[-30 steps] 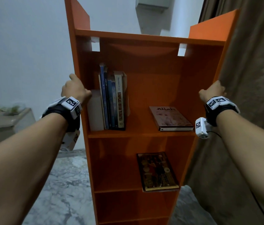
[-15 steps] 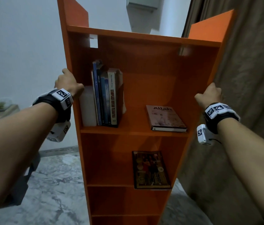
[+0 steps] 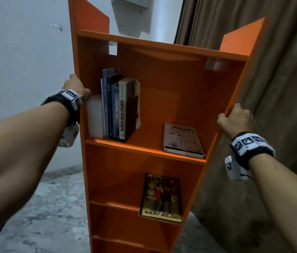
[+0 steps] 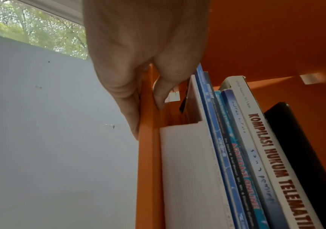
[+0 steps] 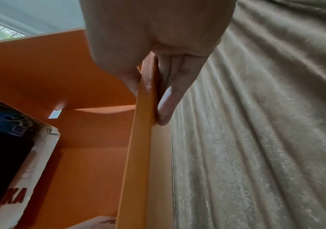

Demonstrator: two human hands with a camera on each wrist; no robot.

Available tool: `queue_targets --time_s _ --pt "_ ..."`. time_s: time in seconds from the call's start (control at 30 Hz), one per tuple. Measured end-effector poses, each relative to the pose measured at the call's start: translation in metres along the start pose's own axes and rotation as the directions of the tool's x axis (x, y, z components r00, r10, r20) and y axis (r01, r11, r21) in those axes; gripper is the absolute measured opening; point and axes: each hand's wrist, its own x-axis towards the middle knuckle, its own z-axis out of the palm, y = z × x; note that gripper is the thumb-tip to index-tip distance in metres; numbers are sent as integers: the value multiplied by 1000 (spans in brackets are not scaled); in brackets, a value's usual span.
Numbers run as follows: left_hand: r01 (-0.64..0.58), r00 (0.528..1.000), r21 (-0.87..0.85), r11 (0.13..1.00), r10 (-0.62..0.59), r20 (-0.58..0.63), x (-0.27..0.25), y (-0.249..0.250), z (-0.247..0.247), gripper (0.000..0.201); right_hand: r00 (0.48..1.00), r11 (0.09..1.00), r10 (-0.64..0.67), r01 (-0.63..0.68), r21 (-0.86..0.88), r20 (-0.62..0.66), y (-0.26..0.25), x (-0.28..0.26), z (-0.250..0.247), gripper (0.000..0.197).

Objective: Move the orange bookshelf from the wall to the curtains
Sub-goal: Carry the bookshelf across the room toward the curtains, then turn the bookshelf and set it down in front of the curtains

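Both hands clamp the bookshelf (image 3: 162, 110): left hand (image 3: 75, 87) on its left panel, right hand (image 3: 236, 118) on the right, beside the curtains (image 3: 280, 88). Tilted, its books (image 3: 118, 108) might slide out.

The bookshelf (image 3: 162, 99) stands tilted on the floor (image 3: 40, 216), with the wall (image 3: 20, 52) to its left and behind, and the curtains (image 3: 280, 88) just beside its right panel. On one shelf, upright books (image 3: 118, 108) stand at the left and a flat book (image 3: 182, 141) lies at the right. Another flat book (image 3: 161, 197) lies on the shelf below. The left hand (image 3: 76, 86) holds the left panel, the right hand (image 3: 237, 119) the right panel.
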Motion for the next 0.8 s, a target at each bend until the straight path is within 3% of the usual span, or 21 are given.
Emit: queue_targets --time_s 0.17,0.37,0.8 --pt "-42 998 -28 999 43 38 16 3 9 56 994 994 113 -113 2 2 -9 -2 5 27" --pt "-105 994 -8 994 105 36 23 -7 14 53 949 939 315 -316 132 29 -24 4 8 27" --pt "-151 986 -1 989 151 -71 -7 7 32 40 891 871 445 -453 189 84 -10 58 37 36"
